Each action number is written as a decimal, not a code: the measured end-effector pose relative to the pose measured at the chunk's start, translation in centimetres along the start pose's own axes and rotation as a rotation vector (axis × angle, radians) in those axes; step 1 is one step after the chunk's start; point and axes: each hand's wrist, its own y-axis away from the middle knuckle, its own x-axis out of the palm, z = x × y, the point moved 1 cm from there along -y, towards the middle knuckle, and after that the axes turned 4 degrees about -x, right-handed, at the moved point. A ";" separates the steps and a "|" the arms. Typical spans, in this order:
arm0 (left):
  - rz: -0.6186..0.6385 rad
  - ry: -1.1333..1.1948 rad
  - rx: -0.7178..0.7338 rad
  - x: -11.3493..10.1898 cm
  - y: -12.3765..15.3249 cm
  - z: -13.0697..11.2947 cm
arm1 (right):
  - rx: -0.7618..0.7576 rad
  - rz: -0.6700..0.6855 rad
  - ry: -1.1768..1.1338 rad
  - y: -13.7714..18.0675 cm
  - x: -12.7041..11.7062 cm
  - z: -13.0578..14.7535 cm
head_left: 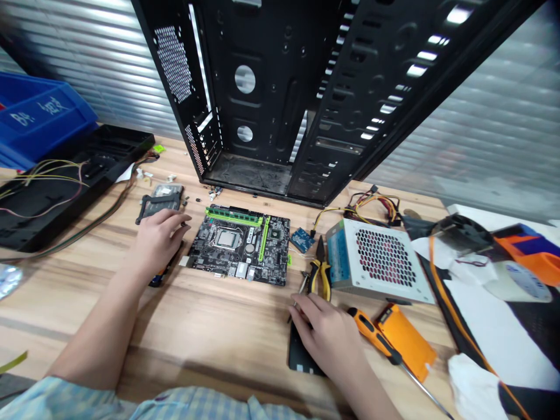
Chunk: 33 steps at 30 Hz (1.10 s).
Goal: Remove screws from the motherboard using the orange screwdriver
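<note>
My left hand [158,240] is left of the green-and-black motherboard [236,244], its fingers curled in a pinch around something too small to name. Under that hand lies a dark tool [161,275], mostly hidden. On the motherboard are a processor [227,238] and a green memory module [231,214] in its slot. My right hand [326,328] is lowered over a black flat object [301,350], fingers bent together beside the yellow-handled pliers [321,274]. What its fingertips grip, if anything, is hidden. A thin metal tool [303,283] lies near them.
A black computer case [262,175] stands behind the motherboard. To the right are a power supply [380,262], an orange-handled screwdriver [376,335] and an orange drive [406,341]. A hard drive [161,198], black panel [109,146] and blue bin [44,116] are at left.
</note>
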 end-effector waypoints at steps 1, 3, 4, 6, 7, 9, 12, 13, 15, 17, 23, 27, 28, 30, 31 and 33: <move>0.008 0.009 -0.010 -0.1 0.0 0.0 | -0.001 -0.001 0.002 0.0 0.0 0.0; 0.028 0.023 -0.032 -0.1 -0.1 -0.1 | -0.004 -0.005 0.003 -0.1 0.0 0.0; 0.037 0.026 -0.041 -0.2 -0.1 -0.1 | -0.005 -0.007 0.002 -0.1 0.0 0.0; 0.047 0.031 -0.047 -0.2 -0.2 -0.2 | -0.006 -0.008 0.000 -0.1 0.0 0.0; 0.051 0.030 -0.049 -0.2 -0.2 -0.1 | -0.006 -0.007 0.000 0.0 0.0 0.0; 0.061 0.019 -0.059 -0.1 -0.1 0.0 | -0.005 -0.001 0.004 0.0 0.0 0.0; 0.084 -0.008 -0.077 0.0 0.0 0.1 | -0.004 0.004 0.006 0.1 0.0 0.1; 0.087 -0.015 -0.078 0.1 0.0 0.2 | -0.005 0.004 0.005 0.1 0.0 0.0; 0.078 -0.022 -0.072 0.2 0.1 0.2 | -0.008 -0.004 0.007 0.1 0.0 0.0; 0.069 -0.024 -0.060 0.2 0.1 0.2 | -0.011 -0.015 0.012 0.1 -0.1 0.0; 0.065 -0.020 -0.046 0.1 0.0 0.0 | -0.012 -0.010 0.011 -0.1 -0.1 0.1; 0.057 -0.038 -0.044 0.0 0.0 -0.1 | -0.009 -0.004 0.006 -0.1 0.0 0.1; 0.063 -0.041 -0.044 0.0 0.0 -0.1 | -0.008 -0.004 0.005 -0.1 0.0 0.1; 0.074 -0.042 -0.042 0.1 0.1 0.0 | -0.009 -0.008 0.003 0.0 0.0 0.1; 0.076 -0.044 -0.040 0.1 0.1 0.0 | -0.010 -0.008 0.003 0.0 0.0 0.1; 0.072 -0.053 -0.034 0.2 0.2 0.0 | -0.011 -0.006 0.005 0.1 0.0 0.1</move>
